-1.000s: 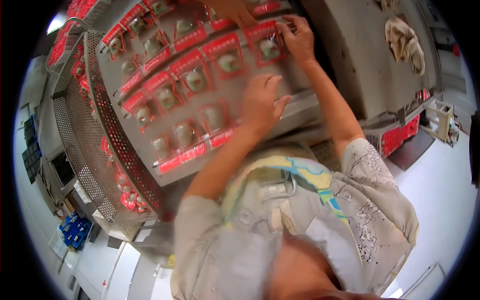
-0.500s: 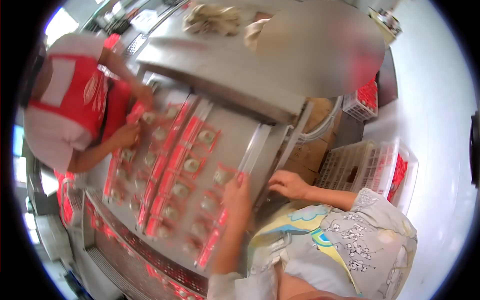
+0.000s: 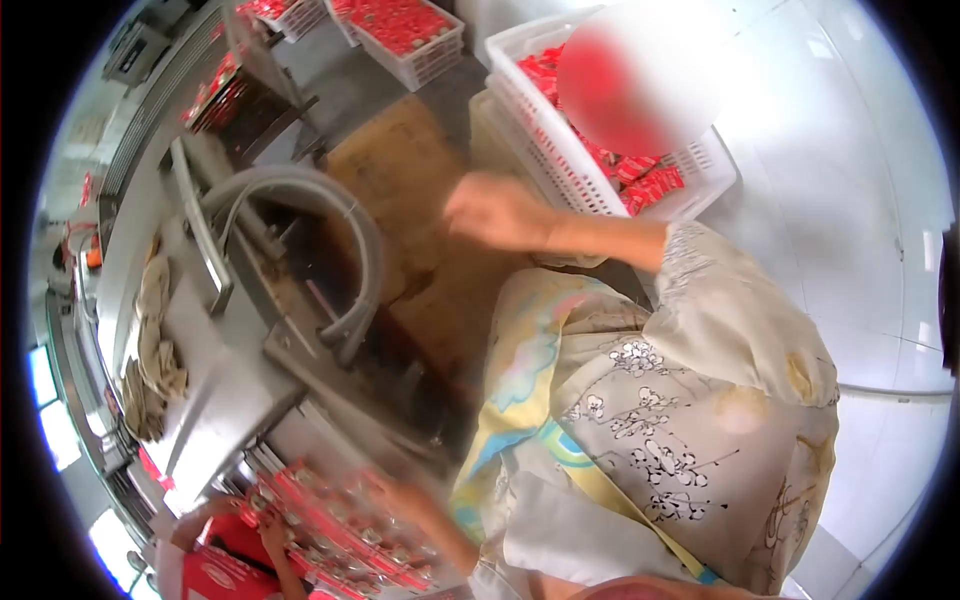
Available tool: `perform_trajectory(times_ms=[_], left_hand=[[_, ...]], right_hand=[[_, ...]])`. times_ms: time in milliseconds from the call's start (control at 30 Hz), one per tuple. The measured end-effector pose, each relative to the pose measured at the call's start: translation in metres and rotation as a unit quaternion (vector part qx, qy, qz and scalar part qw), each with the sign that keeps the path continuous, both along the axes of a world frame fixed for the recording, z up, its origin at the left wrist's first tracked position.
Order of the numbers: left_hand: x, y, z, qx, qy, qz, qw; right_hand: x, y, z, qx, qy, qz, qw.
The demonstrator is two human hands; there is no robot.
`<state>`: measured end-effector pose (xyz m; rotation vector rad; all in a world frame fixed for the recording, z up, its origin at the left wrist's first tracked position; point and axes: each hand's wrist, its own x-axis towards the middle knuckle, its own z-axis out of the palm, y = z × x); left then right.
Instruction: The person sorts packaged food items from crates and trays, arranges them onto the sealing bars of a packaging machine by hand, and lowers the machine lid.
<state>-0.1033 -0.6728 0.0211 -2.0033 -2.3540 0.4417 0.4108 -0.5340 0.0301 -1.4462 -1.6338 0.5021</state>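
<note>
My left hand (image 3: 398, 497), smeared by motion, is low in the view at the edge of the red-and-clear packets (image 3: 345, 525) lying in rows on the metal surface. Whether it grips one of them I cannot tell. Higher up, my right hand (image 3: 492, 212) hangs in the air over brown cardboard (image 3: 400, 180), its fingers curled in and nothing visible in them. Just right of it stands a white perforated crate (image 3: 560, 160) with red packets (image 3: 650, 188) inside; hand and crate appear apart.
A curved grey hose (image 3: 372, 250) and a metal frame lie left of the cardboard. Cloth gloves (image 3: 155, 345) rest on the steel table (image 3: 215, 375). A co-worker in a red apron (image 3: 225, 575) handles packets at lower left. Another filled crate (image 3: 425, 60) stands behind.
My view has swung right, toward the crates. My right hand is now out beside the filled white crate. My left hand stays near the packet rows, which now sit at the lower left.
</note>
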Motion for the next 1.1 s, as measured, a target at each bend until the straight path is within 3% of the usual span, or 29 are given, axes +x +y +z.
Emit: perform_trajectory(times_ms=[33,67,167,233,267,333,467,567,700,800,900,967,1033,1100], left_hand=[[-0.015,0.016,-0.036,0.013,0.002,0.039,0.999],[-0.006,0.021,-0.032,0.007,0.007,0.063,0.998],[0.002,0.029,-0.032,0.016,-0.004,0.106,0.994],[-0.028,0.024,-0.061,0.066,-0.032,0.098,0.992],[-0.035,0.028,-0.062,0.064,-0.054,0.057,0.995],[0.018,0.041,-0.049,0.065,-0.086,-0.006,0.994],[0.052,0.060,-0.035,0.015,-0.185,-0.079,0.979],[0.075,0.080,-0.025,-0.009,-0.226,-0.062,0.972],[0.091,0.093,-0.033,0.020,-0.323,-0.030,0.946],[0.104,0.107,-0.035,0.022,-0.376,-0.028,0.926],[0.144,0.128,-0.050,-0.038,-0.589,0.073,0.804],[0.159,0.147,-0.035,-0.081,-0.638,0.034,0.765],[0.170,0.163,-0.021,-0.156,-0.723,0.041,0.672],[0.192,0.179,0.001,-0.227,-0.783,0.071,0.574]], right_hand=[[0.011,0.029,-0.025,0.013,0.013,-0.099,0.995],[0.046,0.028,-0.038,-0.059,0.151,-0.185,0.969],[0.170,0.009,-0.106,0.002,0.039,-0.428,0.903],[0.214,-0.023,-0.128,-0.204,0.136,-0.557,0.793],[0.209,-0.040,-0.138,-0.239,0.090,-0.562,0.787],[0.235,-0.045,-0.154,-0.310,0.003,-0.549,0.776],[0.211,-0.029,-0.147,-0.200,-0.163,-0.562,0.786],[0.236,-0.030,-0.159,-0.239,-0.178,-0.542,0.786],[0.266,-0.074,-0.181,-0.188,-0.134,-0.487,0.842],[0.222,-0.071,-0.124,-0.171,-0.097,-0.540,0.818],[0.191,-0.038,-0.076,-0.041,0.000,-0.462,0.886],[0.119,-0.016,-0.020,0.003,-0.020,-0.387,0.922],[0.044,0.010,0.030,0.032,-0.017,-0.286,0.957],[-0.009,0.039,0.056,0.126,-0.110,-0.161,0.973]])
